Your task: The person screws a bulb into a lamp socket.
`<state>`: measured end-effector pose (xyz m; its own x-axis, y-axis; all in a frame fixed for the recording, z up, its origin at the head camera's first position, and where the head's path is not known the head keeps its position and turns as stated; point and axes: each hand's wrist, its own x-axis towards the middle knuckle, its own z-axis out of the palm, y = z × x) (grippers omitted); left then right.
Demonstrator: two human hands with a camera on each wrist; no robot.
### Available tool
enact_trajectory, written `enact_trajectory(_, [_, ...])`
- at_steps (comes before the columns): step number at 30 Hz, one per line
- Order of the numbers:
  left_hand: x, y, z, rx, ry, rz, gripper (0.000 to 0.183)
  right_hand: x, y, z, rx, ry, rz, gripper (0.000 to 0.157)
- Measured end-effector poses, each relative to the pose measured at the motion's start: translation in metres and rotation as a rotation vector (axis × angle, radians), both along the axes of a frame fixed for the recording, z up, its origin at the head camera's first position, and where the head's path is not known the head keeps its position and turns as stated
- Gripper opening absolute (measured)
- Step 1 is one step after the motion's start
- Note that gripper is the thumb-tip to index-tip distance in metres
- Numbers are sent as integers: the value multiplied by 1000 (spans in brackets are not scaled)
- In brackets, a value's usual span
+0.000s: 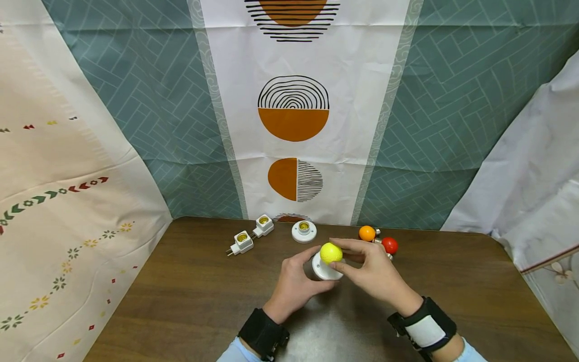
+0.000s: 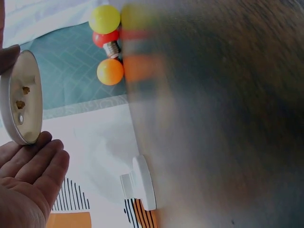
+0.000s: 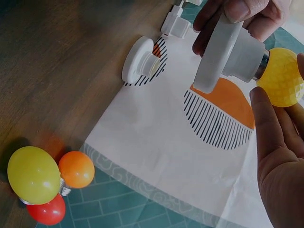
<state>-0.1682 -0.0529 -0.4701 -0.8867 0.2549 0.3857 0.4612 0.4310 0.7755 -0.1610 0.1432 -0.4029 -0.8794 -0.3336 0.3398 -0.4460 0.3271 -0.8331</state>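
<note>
My left hand (image 1: 294, 286) grips a round white lamp holder (image 3: 216, 57) by its base, up off the table. Two brass-coloured screw terminals show on the underside of this base in the left wrist view. With fingers and thumb, my right hand (image 1: 373, 274) holds a yellow light bulb (image 1: 331, 253), its surface faceted. In the right wrist view the bulb's metal base sits at the mouth of the lamp holder's socket, in line with it. The threads inside are hidden.
Behind the hands on the brown table (image 1: 190, 296) stands another round white lamp holder (image 1: 304, 232). Left of it are two white plug-in sockets (image 1: 242, 242). An orange bulb (image 1: 367, 233), a red bulb (image 1: 390, 245) and a larger yellow bulb (image 3: 33, 175) lie together at the back right.
</note>
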Motion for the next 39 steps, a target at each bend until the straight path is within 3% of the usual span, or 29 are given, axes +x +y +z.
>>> enact_trajectory(20, [1,2,3,3,27,-26,69,4,-6,1,-37,-14,-177,42])
enact_trajectory(27, [1,1,2,-8,35,-9,71,1,-1,3,16,-8,-83,51])
enact_trajectory(33, [0,2,2,-11,26,-17,72,0,1,1,-28,22,23,48])
enact_trajectory(39, [3,3,0,3,35,-27,70,3,-2,0,-57,51,-8,45])
